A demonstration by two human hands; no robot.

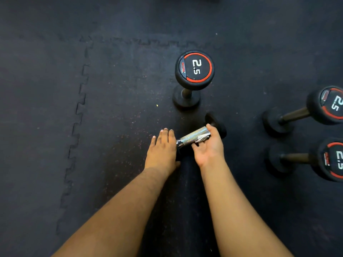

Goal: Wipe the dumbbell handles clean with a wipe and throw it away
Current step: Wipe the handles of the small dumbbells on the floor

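On the dark floor mat (120,80), a dumbbell (193,135) lies near centre, left hand (161,147) resting flat with straight fingers on its near end, right hand (208,145) pinching a white wipe (203,137) against the handle

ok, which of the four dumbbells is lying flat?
The one under the hands, with the knurled silver handle: it lies flat on the floor mat. The other three stand on end, 2.5 labels facing up.
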